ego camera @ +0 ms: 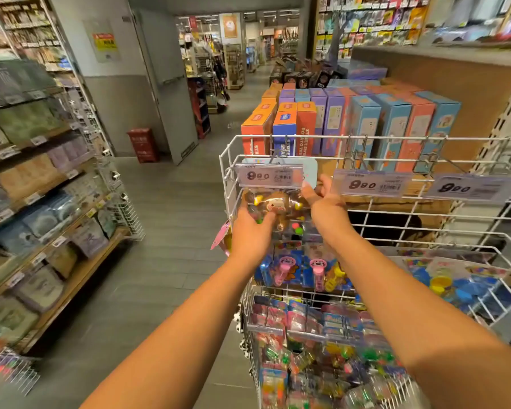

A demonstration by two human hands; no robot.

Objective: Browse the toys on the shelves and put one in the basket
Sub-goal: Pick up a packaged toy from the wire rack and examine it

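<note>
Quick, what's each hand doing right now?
Left hand: holding the bagged toy from below.
Right hand: pinching the bag's upper right corner.

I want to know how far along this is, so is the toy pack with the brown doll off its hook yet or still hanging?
Cannot tell. Both hands, left hand and right hand, hold the toy pack just under the price tag, which hides its top.

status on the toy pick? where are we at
Done: browsing has settled on one item, the bagged brown plush toy hanging on the white wire rack under a 9.90 price tag.
In hand: the left hand holds the bag's lower left side, and the right hand grips its upper right corner by the hook.
Left: unhook it and put it in the basket; no basket is in view.
</note>
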